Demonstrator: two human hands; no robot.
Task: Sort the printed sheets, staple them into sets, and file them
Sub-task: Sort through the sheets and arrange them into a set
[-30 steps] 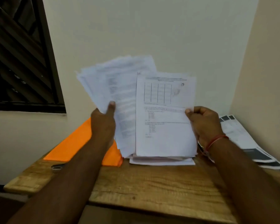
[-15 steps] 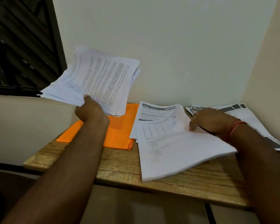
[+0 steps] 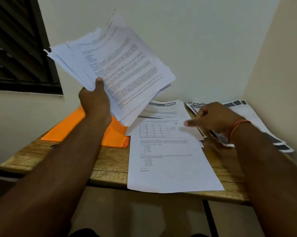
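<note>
Holding the fanned stack of sheets (image 3: 120, 65) above the orange folder (image 3: 70, 127), your left hand (image 3: 94, 103) clamps its lower corner, thumb on top and fingers hidden beneath. Loose paper is light, floppy and likely to slide, so grip deeper along the edge. The grid sheet (image 3: 170, 161) lies flat on the table (image 3: 110, 161), its near edge overhanging. Half a second ago your right hand (image 3: 212, 118) pressed it. Now that hand hovers, loosely curled and empty, and the stack is higher.

Illumination was dim, warm and diffuse. The right hand (image 3: 212, 118) showed motion blur. Wide-angle distortion bowed the window frame (image 3: 46, 48) at the left edge.
</note>
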